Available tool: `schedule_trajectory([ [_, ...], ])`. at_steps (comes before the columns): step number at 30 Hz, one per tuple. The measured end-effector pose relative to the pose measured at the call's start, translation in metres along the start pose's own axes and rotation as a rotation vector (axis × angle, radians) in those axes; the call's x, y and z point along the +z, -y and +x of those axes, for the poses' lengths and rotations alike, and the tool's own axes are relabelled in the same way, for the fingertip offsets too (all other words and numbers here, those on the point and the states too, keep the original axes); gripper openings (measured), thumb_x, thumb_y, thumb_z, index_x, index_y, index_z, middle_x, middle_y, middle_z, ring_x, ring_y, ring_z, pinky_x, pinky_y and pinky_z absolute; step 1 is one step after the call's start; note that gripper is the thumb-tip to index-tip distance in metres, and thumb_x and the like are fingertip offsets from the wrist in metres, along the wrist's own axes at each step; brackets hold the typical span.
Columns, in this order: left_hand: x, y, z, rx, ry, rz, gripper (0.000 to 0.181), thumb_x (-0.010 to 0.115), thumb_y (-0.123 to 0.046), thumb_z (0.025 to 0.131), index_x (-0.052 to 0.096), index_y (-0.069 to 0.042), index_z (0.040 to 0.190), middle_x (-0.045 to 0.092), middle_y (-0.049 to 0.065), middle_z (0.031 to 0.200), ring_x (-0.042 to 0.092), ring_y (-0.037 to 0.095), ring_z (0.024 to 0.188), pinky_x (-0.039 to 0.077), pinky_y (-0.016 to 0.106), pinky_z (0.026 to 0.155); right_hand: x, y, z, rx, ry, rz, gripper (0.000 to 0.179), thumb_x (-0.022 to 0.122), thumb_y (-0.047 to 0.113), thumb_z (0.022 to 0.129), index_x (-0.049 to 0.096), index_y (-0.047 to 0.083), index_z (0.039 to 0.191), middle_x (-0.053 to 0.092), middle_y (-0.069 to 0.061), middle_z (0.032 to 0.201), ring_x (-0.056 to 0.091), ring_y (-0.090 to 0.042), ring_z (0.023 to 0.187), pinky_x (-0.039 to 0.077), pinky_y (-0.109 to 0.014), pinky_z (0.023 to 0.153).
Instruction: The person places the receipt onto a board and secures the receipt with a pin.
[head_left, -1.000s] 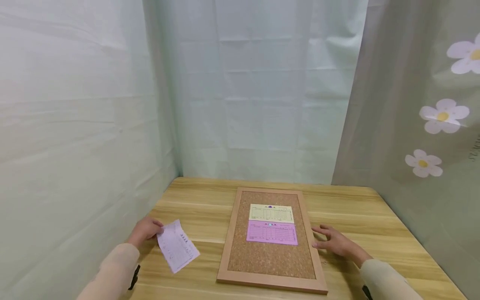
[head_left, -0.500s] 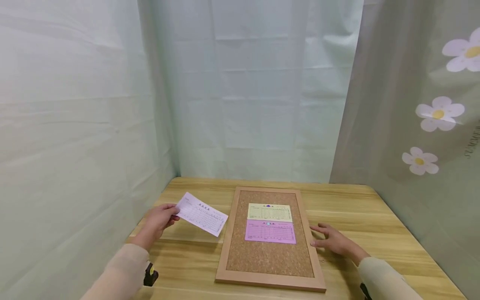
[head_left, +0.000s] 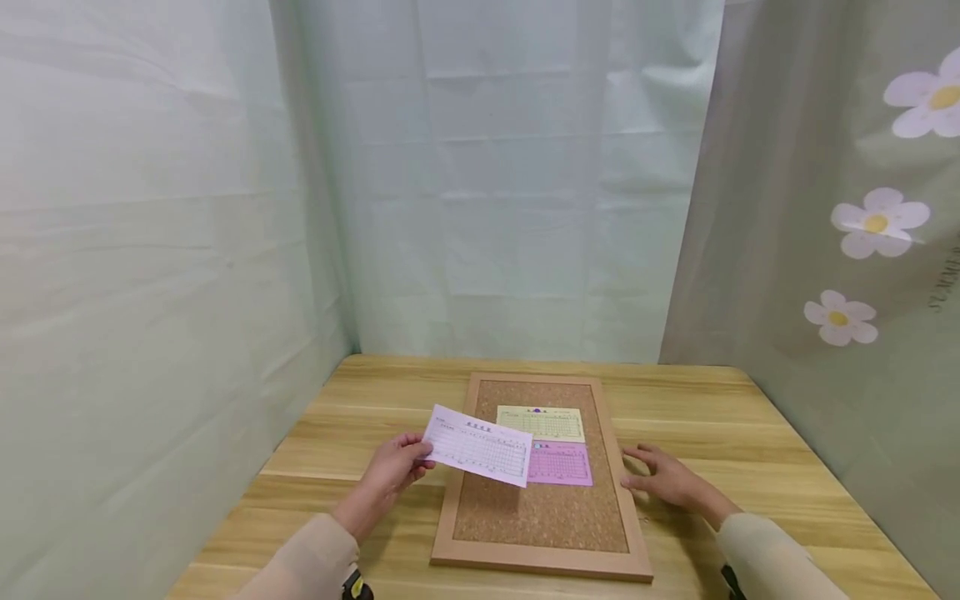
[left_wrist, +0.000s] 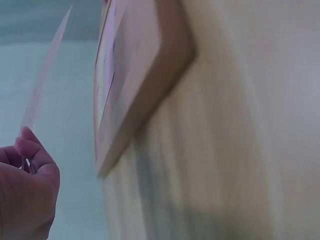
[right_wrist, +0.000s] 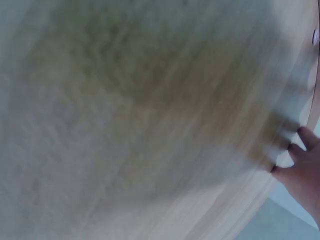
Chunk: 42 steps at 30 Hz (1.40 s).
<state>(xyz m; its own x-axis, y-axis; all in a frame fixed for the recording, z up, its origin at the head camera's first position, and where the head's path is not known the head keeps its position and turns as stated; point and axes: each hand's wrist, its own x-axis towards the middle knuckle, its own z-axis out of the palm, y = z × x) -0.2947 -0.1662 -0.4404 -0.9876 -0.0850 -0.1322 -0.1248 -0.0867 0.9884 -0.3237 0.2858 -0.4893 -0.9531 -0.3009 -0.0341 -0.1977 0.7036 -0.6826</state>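
Observation:
In the head view my left hand (head_left: 393,471) pinches a pale lilac printed form slip (head_left: 480,446) by its left end. The slip is held above the left side of a wood-framed cork board (head_left: 540,525). In the left wrist view the slip (left_wrist: 47,75) shows nearly edge-on between thumb and fingers. On the board lie a yellow form slip (head_left: 540,423) and, below it, a pink form slip (head_left: 561,464), partly hidden by the held one. Each has a small pin-like dot near its top. My right hand (head_left: 667,479) rests at the frame's right edge, fingers loosely spread, holding nothing.
The board lies flat on a wood-grain table (head_left: 360,392). Pale green curtains (head_left: 510,208) enclose the table at the back and sides; the right one (head_left: 787,208) bears white flowers.
My left hand has lifted the lilac slip from the table's left side, turned it lengthwise and carried it right, over the board. My right hand has stayed by the frame.

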Motion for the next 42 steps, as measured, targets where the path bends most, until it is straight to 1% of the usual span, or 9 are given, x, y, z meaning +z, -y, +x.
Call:
schedule_trajectory([
  [6, 0.032, 0.015, -0.021, 0.001, 0.053, -0.033, 0.019, 0.058, 0.001, 0.094, 0.053, 0.012, 0.109, 0.062, 0.007, 0.080, 0.061, 0.013, 0.067, 0.048, 0.020, 0.060, 0.003, 0.015, -0.005, -0.127, -0.205, -0.135, 0.058, 0.061, 0.034, 0.099, 0.049, -0.001, 0.144, 0.035, -0.037, 0.147, 0.032, -0.059, 0.133, 0.026, -0.073, 0.101],
  [9, 0.045, 0.022, -0.031, -0.017, 0.075, -0.050, 0.021, 0.057, 0.002, 0.094, 0.053, 0.013, 0.111, 0.062, 0.007, 0.081, 0.062, 0.013, 0.068, 0.050, 0.021, 0.062, 0.007, 0.028, -0.006, -0.209, -0.312, -0.181, 0.051, 0.063, 0.026, 0.099, 0.053, -0.001, 0.140, 0.040, -0.035, 0.145, 0.037, -0.057, 0.131, 0.024, -0.074, 0.101],
  [11, 0.052, 0.027, -0.037, -0.038, 0.085, -0.072, 0.022, 0.057, 0.003, 0.094, 0.052, 0.013, 0.112, 0.062, 0.007, 0.082, 0.062, 0.013, 0.069, 0.051, 0.022, 0.063, 0.012, 0.035, -0.008, -0.250, -0.344, -0.201, 0.048, 0.064, 0.022, 0.098, 0.055, -0.001, 0.139, 0.043, -0.034, 0.143, 0.040, -0.055, 0.130, 0.022, -0.074, 0.102],
  [19, 0.075, 0.045, -0.054, -0.067, 0.123, -0.106, 0.017, 0.053, 0.004, 0.094, 0.051, 0.012, 0.109, 0.061, 0.008, 0.085, 0.061, 0.013, 0.069, 0.052, 0.022, 0.065, 0.041, 0.056, -0.024, -0.272, -0.236, -0.163, 0.049, 0.063, 0.029, 0.098, 0.056, 0.004, 0.140, 0.042, -0.027, 0.148, 0.032, -0.049, 0.139, 0.011, -0.075, 0.106],
  [28, 0.084, 0.055, -0.059, -0.060, 0.138, -0.044, 0.021, 0.056, 0.004, 0.092, 0.049, 0.012, 0.110, 0.063, 0.010, 0.087, 0.063, 0.012, 0.067, 0.053, 0.022, 0.063, 0.062, 0.057, -0.035, -0.329, -0.186, -0.300, 0.041, 0.069, 0.036, 0.093, 0.070, 0.013, 0.126, 0.043, -0.027, 0.147, 0.032, -0.047, 0.140, 0.011, -0.073, 0.107],
  [31, 0.079, 0.054, -0.055, 0.013, 0.125, 0.073, 0.026, 0.062, 0.000, 0.091, 0.050, 0.013, 0.110, 0.063, 0.009, 0.086, 0.061, 0.011, 0.066, 0.051, 0.023, 0.060, 0.065, 0.057, -0.037, -0.336, -0.181, -0.338, 0.040, 0.070, 0.041, 0.091, 0.073, 0.015, 0.122, 0.043, -0.027, 0.147, 0.033, -0.048, 0.139, 0.011, -0.074, 0.107],
  [36, 0.057, 0.048, -0.040, 0.304, 0.094, 0.441, 0.025, 0.069, -0.005, 0.087, 0.061, 0.008, 0.107, 0.060, 0.008, 0.091, 0.055, 0.017, 0.079, 0.048, 0.027, 0.066, 0.066, 0.055, -0.037, -0.354, -0.209, -0.369, 0.039, 0.073, 0.041, 0.089, 0.074, 0.016, 0.119, 0.045, -0.026, 0.146, 0.037, -0.047, 0.137, 0.013, -0.074, 0.106],
  [39, 0.044, 0.045, -0.030, 0.473, 0.152, 0.720, 0.026, 0.073, -0.011, 0.087, 0.067, 0.001, 0.109, 0.062, 0.014, 0.105, 0.056, 0.028, 0.096, 0.046, 0.041, 0.083, 0.066, 0.053, -0.037, -0.355, -0.219, -0.380, 0.038, 0.075, 0.040, 0.087, 0.075, 0.016, 0.117, 0.046, -0.025, 0.146, 0.038, -0.046, 0.137, 0.013, -0.073, 0.107],
  [42, 0.035, 0.045, -0.024, 0.588, 0.247, 0.957, 0.034, 0.075, -0.022, 0.088, 0.069, -0.005, 0.117, 0.056, 0.025, 0.126, 0.049, 0.042, 0.119, 0.036, 0.058, 0.098, 0.066, 0.052, -0.038, -0.353, -0.223, -0.378, 0.037, 0.076, 0.039, 0.086, 0.076, 0.016, 0.115, 0.046, -0.024, 0.146, 0.037, -0.046, 0.137, 0.013, -0.073, 0.107],
])
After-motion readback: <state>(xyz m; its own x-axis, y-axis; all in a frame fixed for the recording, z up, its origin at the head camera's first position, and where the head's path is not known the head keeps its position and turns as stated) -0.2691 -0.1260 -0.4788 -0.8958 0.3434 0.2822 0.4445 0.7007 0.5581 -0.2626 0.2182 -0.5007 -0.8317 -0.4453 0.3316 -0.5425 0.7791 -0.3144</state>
